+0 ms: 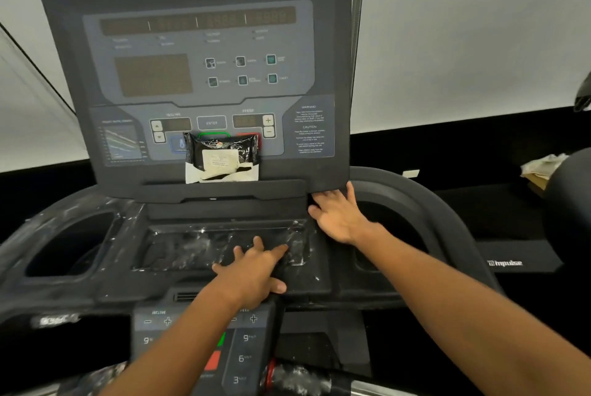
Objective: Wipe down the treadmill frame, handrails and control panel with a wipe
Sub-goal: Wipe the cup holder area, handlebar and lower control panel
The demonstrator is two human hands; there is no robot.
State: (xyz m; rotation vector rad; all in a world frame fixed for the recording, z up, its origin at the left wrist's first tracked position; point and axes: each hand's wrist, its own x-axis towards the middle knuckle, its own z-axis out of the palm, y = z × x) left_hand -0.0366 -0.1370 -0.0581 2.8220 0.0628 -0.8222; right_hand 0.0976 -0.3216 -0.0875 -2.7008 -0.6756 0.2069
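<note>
Bare forearms, no sleeves, ungloved hands

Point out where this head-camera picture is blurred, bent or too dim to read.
Head view: wide-angle lens bows the black treadmill console panel and the wall edges; small console labels are soft and unreadable; the left cup holder recess smears with motion blur; black wipes packet label is illegible; the lower right sinks into darkness.

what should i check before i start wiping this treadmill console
1. Wipe in hand: not ok. Left hand lies flat in the centre tray, right hand beside the control panel; neither shows a wipe.
2. Wipes within reach: ok. The wipe pack leans on the panel's ledge.
3. Pack open: cannot tell.
4. Panel buttons uncovered: not ok, the pack hides some.
5. Display dark: ok.
6. Tray clean: not ok, white smears.
</note>
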